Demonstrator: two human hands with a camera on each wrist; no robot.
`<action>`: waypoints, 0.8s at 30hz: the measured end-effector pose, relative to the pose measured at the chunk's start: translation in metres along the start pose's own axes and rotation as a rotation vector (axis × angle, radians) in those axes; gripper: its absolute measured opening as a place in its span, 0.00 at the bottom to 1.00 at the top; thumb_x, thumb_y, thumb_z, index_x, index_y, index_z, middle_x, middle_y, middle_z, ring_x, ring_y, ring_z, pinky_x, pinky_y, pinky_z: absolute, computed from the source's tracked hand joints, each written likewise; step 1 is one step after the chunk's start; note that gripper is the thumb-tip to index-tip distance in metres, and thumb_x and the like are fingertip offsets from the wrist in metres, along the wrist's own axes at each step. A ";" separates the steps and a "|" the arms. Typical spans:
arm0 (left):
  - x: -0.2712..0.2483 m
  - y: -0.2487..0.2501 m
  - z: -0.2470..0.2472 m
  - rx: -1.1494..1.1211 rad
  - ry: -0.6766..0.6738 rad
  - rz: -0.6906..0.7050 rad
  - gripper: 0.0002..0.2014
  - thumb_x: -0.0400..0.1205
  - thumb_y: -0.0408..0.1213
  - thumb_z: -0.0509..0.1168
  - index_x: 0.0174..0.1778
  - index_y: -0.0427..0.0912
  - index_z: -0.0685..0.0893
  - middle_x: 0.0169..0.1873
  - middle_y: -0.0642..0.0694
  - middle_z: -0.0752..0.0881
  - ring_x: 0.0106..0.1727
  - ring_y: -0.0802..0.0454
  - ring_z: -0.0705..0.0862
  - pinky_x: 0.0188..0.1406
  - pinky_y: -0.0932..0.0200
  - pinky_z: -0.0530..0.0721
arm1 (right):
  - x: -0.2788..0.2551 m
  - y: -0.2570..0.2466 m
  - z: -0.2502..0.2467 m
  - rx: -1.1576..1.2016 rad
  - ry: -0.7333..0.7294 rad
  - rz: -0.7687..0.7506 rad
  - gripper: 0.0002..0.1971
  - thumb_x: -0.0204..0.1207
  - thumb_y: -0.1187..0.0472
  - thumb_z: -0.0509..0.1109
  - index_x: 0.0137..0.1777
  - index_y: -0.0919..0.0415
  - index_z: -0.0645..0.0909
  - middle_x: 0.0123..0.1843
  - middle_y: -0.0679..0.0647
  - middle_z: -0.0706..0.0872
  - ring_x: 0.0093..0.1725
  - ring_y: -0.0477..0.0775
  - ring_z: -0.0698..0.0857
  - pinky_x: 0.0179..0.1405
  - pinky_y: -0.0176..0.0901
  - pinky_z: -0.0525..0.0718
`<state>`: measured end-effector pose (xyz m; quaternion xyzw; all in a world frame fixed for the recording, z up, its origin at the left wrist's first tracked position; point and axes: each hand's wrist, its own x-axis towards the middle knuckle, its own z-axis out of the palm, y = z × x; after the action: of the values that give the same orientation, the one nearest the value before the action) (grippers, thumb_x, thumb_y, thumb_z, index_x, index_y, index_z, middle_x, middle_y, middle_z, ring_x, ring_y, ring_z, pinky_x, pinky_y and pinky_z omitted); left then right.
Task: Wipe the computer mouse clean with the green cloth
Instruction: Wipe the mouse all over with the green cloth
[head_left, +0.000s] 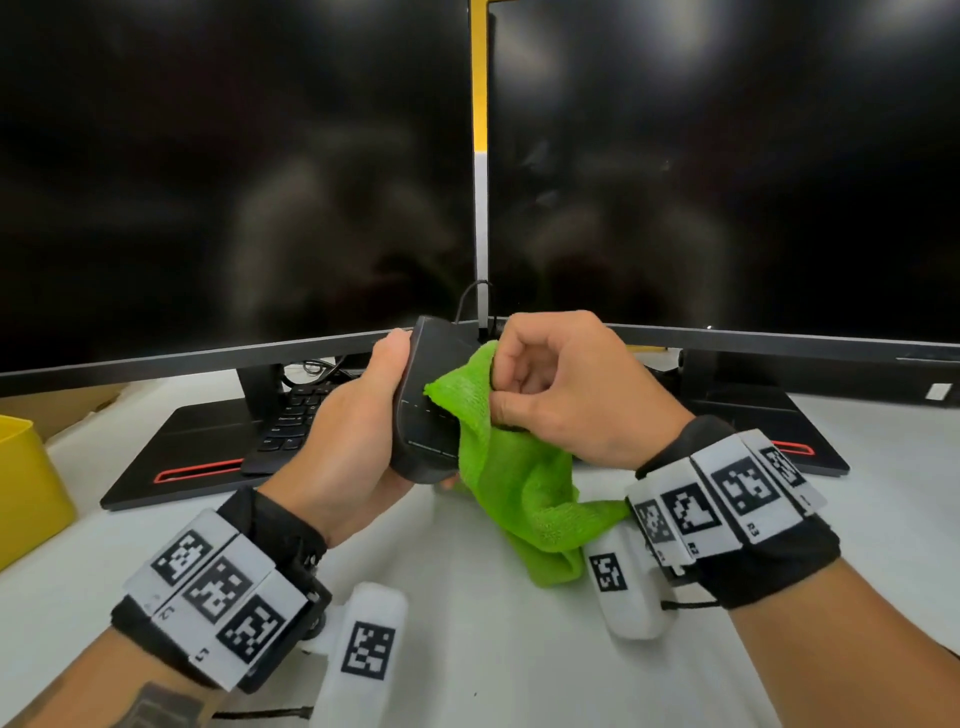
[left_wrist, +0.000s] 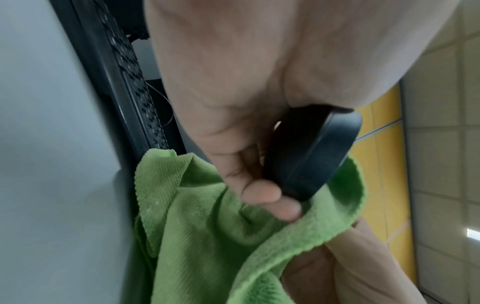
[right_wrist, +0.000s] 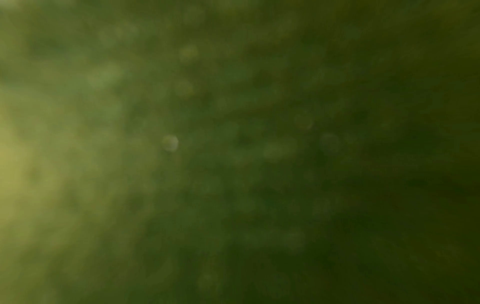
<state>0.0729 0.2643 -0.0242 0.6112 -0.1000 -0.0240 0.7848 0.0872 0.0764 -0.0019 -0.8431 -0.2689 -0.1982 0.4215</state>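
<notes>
My left hand (head_left: 363, 421) grips a black computer mouse (head_left: 428, 400) lifted above the desk and turned on its side, its cable rising behind it. My right hand (head_left: 545, 384) pinches the green cloth (head_left: 524, 493) with curled fingers and holds it against the mouse's right face. The rest of the cloth hangs down to the desk. In the left wrist view my fingers (left_wrist: 262, 193) curl round the edge of the mouse (left_wrist: 314, 152) with the cloth (left_wrist: 213, 236) below them. The right wrist view is filled by blurred cloth (right_wrist: 233, 144).
Two dark monitors (head_left: 234, 171) stand side by side close behind my hands. A black keyboard (head_left: 296, 415) lies on the left monitor's base. A yellow bin (head_left: 26, 483) sits at the left edge of the white desk (head_left: 467, 649).
</notes>
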 end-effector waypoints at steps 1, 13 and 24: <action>0.000 0.001 -0.001 -0.014 -0.001 0.002 0.32 0.92 0.59 0.51 0.56 0.34 0.90 0.40 0.31 0.86 0.31 0.40 0.85 0.27 0.54 0.82 | 0.000 -0.001 0.000 0.012 0.006 -0.010 0.11 0.62 0.54 0.83 0.35 0.55 0.83 0.30 0.46 0.87 0.29 0.47 0.84 0.34 0.43 0.82; 0.004 -0.010 -0.003 0.202 0.034 0.117 0.40 0.79 0.70 0.61 0.71 0.37 0.81 0.56 0.33 0.89 0.58 0.36 0.87 0.67 0.39 0.83 | -0.010 -0.031 0.025 0.015 0.062 -0.205 0.09 0.66 0.68 0.76 0.29 0.60 0.82 0.26 0.50 0.85 0.25 0.50 0.84 0.30 0.33 0.77; -0.001 -0.001 0.000 0.274 -0.002 0.065 0.28 0.92 0.60 0.53 0.68 0.37 0.82 0.39 0.35 0.86 0.36 0.42 0.85 0.37 0.45 0.85 | -0.011 -0.023 0.015 -0.091 0.014 -0.209 0.10 0.66 0.72 0.75 0.30 0.59 0.82 0.26 0.48 0.84 0.28 0.50 0.84 0.30 0.35 0.81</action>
<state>0.0720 0.2644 -0.0258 0.7090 -0.1228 0.0148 0.6942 0.0662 0.0972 -0.0030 -0.8273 -0.3432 -0.2589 0.3615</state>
